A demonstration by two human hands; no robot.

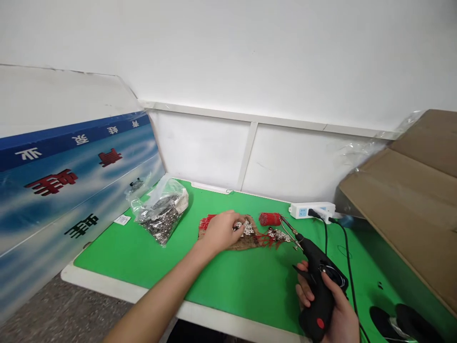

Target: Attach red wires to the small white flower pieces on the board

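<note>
My right hand [335,305] is wrapped round the grip of a black soldering gun [317,276]. Its metal tip points up and left, beside a pile of small silvery metal parts with red wires [277,236]. My left hand [222,231] rests over a brown, scorched-looking board [250,243], its fingers curled and thumb close to small silvery metal parts [246,227]. Whatever lies between these fingertips is too small to make out. Red wire pieces [204,222] show at the board's left end. Behind the metal pile lies a red bundle of wires [270,219].
A clear plastic bag of small metal parts [162,214] lies left on the green tabletop [232,290]. At the back right is a white power strip [303,210] with black cables [348,257]. A cardboard box [403,190] stands right, near a black spool [410,324].
</note>
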